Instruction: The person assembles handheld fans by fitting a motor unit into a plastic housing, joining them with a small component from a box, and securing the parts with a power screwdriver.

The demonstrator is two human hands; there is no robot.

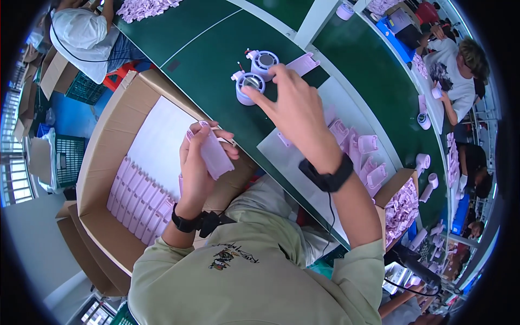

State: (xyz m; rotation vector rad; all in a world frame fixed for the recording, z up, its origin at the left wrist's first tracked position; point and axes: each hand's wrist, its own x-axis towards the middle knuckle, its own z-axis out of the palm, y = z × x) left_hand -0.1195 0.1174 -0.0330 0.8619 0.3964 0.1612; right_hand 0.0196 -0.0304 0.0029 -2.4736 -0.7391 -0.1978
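Handle shell: a pale purple, trough-shaped plastic piece (218, 160) is held between the cardboard box (103, 187) and the round heads, near the edge of the green worktop (216, 40)
Left hand: the shell is pinched between thumb and fingers by the left hand (196, 162); whether a second piece is tucked behind it cannot be told
Right hand: thumb and fingers of the right hand (298, 108) are spread over the round heads; whether either is touched cannot be told
Round heads: two purple rings, a nearer one (250, 89) and a farther one (266, 65), are stood side by side, each with a side stub
Handling: the shell is judged light, fairly stiff and slightly slick, its thin edges easily scuffed; the heads are likely heavier and more delicate
Where to hold: the shell is best taken by its long sides, the heads by their outer walls, with the stubs left free
Surface: purple parts (370, 172) are scattered on a pale sheet (295, 157) laid over the worktop; a flat purple piece (304, 64) is set behind the heads
Box: similar shells (140, 200) are lined up in a row beside a white sheet (162, 132)
Room: other worktops are occupied by co-workers, one in a white top (457, 100); green crates (69, 162) are kept at the left
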